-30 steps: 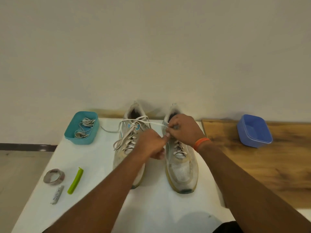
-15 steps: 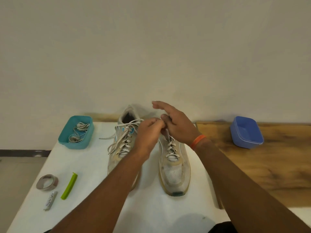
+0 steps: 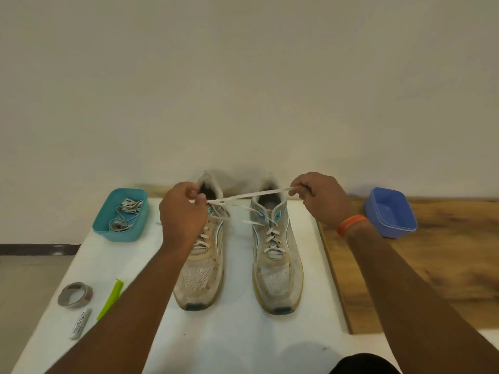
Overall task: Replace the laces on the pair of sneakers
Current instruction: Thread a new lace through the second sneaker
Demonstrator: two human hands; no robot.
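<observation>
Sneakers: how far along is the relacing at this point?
Both sneakers look laced through the eyelets. In hand: left hand and right hand pinch and stretch the left sneaker's lace. Left: tying; the right sneaker's lace ends lie loose.

Both hands have separated since half a second ago: the left hand moved over the left sneaker, the right hand went rightward. The flat white shoelace, previously bunched between them, now stretches taut.
</observation>
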